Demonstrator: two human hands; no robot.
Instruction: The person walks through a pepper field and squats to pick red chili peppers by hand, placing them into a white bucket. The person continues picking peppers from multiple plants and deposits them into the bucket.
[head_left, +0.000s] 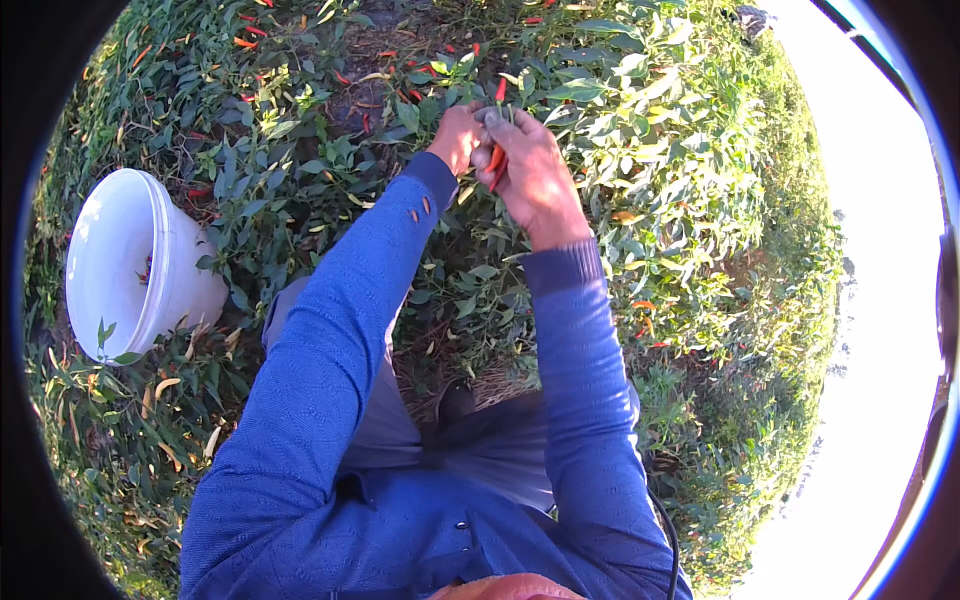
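In front of me, both hands meet among the leaves of a chili pepper plant (461, 71). My right hand (538, 176) is closed around a few red-orange chili peppers (495, 159), which show between its curled fingers. Just above the fingertips a red chili pepper (501, 90) points upward; whether it is held or still on the plant cannot be made out. Beside the right fingers is my left hand (456, 139), touching or nearly touching them. Its fingertips are partly hidden, so what they grip is unclear.
A white plastic bucket (191, 262) leans among the plants at left, its mouth facing left, with a few chili peppers (145, 270) inside. Dense pepper foliage (675, 150) surrounds me. Fallen red chilies (366, 122) lie on bare soil ahead. My shoe (454, 401) rests on dry straw.
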